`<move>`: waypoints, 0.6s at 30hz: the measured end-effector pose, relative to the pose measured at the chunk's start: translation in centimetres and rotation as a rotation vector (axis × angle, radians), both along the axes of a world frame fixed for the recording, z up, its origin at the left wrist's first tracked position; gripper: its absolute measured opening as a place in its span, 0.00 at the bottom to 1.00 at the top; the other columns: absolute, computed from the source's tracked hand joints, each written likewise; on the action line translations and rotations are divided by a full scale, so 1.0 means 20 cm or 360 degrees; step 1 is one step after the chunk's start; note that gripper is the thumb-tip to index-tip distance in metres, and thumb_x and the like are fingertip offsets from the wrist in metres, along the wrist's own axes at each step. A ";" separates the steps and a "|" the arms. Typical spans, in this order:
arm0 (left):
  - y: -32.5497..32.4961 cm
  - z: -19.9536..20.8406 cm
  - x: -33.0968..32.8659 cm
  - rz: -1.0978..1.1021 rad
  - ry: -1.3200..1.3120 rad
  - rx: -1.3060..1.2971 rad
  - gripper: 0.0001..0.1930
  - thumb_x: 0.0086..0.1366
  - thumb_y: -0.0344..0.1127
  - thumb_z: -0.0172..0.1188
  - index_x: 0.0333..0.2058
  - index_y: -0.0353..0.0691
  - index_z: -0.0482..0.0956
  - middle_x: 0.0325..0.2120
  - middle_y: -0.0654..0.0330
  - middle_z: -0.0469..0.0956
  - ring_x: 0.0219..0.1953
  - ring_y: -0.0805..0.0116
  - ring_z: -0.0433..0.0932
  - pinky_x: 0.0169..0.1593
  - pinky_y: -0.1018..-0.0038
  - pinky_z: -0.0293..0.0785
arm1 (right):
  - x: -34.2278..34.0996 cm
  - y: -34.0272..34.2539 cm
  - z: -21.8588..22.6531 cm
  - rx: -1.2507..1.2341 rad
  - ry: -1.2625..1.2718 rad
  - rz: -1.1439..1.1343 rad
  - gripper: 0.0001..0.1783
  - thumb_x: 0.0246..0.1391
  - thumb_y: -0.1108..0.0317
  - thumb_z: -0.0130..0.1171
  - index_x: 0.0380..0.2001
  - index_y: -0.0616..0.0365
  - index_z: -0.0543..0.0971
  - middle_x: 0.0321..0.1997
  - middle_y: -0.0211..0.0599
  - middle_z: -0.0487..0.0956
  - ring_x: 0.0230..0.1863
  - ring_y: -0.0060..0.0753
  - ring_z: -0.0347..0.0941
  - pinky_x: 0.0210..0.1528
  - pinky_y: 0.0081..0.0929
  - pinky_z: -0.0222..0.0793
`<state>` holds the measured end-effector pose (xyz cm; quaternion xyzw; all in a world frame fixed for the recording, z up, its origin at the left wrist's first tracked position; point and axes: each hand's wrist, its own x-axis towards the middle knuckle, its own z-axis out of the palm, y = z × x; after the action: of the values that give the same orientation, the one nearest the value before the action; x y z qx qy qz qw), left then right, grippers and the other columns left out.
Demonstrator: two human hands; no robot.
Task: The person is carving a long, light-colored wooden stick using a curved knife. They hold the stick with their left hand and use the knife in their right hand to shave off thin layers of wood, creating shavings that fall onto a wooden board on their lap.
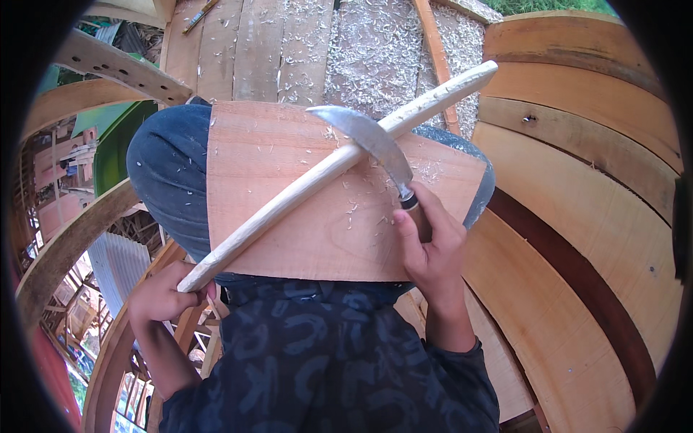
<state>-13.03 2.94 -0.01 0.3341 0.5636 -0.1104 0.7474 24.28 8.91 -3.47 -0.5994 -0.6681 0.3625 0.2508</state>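
Note:
A pale, whittled wooden stick [289, 191] runs slantwise across a flat wooden board [310, 249] on my lap. Its near end is gripped by my left hand [162, 292], closed round it at the board's lower left corner. My right hand [437, 249] is wrapped around the dark handle of a sickle [382, 151]. The curved metal blade crosses over the stick past its middle, with the tip pointing left. Whether the edge touches the wood I cannot tell. A few curled shavings [351, 215] lie on the board.
Wood shavings [368, 58] cover much of the plank floor [253, 50] ahead. A reddish wooden strip [435, 58] lies there. Curved planks [577, 187] rise at my right, and curved wooden ribs [68, 242] stand at my left with gaps between them. A small pencil-like object [200, 16] lies far left.

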 end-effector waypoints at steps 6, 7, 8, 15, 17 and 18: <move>0.03 0.00 0.02 -0.0010 -0.0050 -0.0049 0.12 0.45 0.30 0.53 0.29 0.33 0.79 0.22 0.59 0.77 0.26 0.71 0.76 0.34 0.75 0.71 | -0.01 0.04 -0.02 -0.0051 -0.0088 -0.0168 0.17 0.54 0.71 0.63 0.46 0.65 0.76 0.30 0.49 0.80 0.28 0.42 0.79 0.31 0.29 0.72; 0.04 -0.01 0.02 -0.0047 -0.0065 -0.0041 0.12 0.45 0.30 0.53 0.29 0.33 0.79 0.22 0.59 0.77 0.26 0.70 0.76 0.34 0.75 0.71 | -0.01 0.02 -0.01 0.0006 -0.0108 -0.0051 0.16 0.54 0.71 0.63 0.46 0.64 0.76 0.30 0.49 0.80 0.27 0.42 0.79 0.30 0.29 0.72; 0.04 0.00 0.02 -0.0034 -0.0067 -0.0014 0.12 0.45 0.30 0.53 0.29 0.33 0.79 0.22 0.59 0.77 0.26 0.70 0.76 0.34 0.74 0.71 | -0.02 0.02 -0.01 0.0063 -0.0128 0.0065 0.16 0.54 0.71 0.62 0.46 0.64 0.76 0.30 0.49 0.80 0.26 0.42 0.79 0.30 0.29 0.71; 0.00 -0.01 0.04 -0.0023 -0.0094 -0.0053 0.11 0.46 0.31 0.54 0.29 0.33 0.78 0.22 0.59 0.77 0.28 0.70 0.75 0.35 0.75 0.71 | 0.02 0.02 -0.03 0.0130 -0.0206 0.0005 0.16 0.55 0.70 0.62 0.46 0.63 0.76 0.26 0.47 0.79 0.25 0.41 0.78 0.28 0.31 0.71; 0.02 -0.03 0.01 -0.0007 -0.0127 -0.0063 0.11 0.45 0.32 0.55 0.28 0.34 0.77 0.22 0.61 0.75 0.26 0.72 0.73 0.33 0.75 0.69 | 0.03 0.00 -0.05 0.0255 -0.0203 0.0095 0.15 0.56 0.70 0.61 0.46 0.64 0.76 0.25 0.46 0.78 0.24 0.41 0.77 0.28 0.31 0.70; 0.01 -0.03 0.02 0.0043 -0.0136 -0.0077 0.10 0.44 0.32 0.56 0.28 0.35 0.76 0.21 0.62 0.74 0.25 0.74 0.71 0.31 0.76 0.67 | 0.08 0.05 -0.04 -0.0045 -0.0317 -0.0226 0.15 0.56 0.69 0.61 0.46 0.64 0.76 0.25 0.45 0.79 0.24 0.42 0.77 0.28 0.32 0.71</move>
<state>-12.60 3.12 -0.51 0.3126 0.5329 -0.0996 0.7800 25.87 9.87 -4.32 -0.6817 -0.6404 0.2920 0.1997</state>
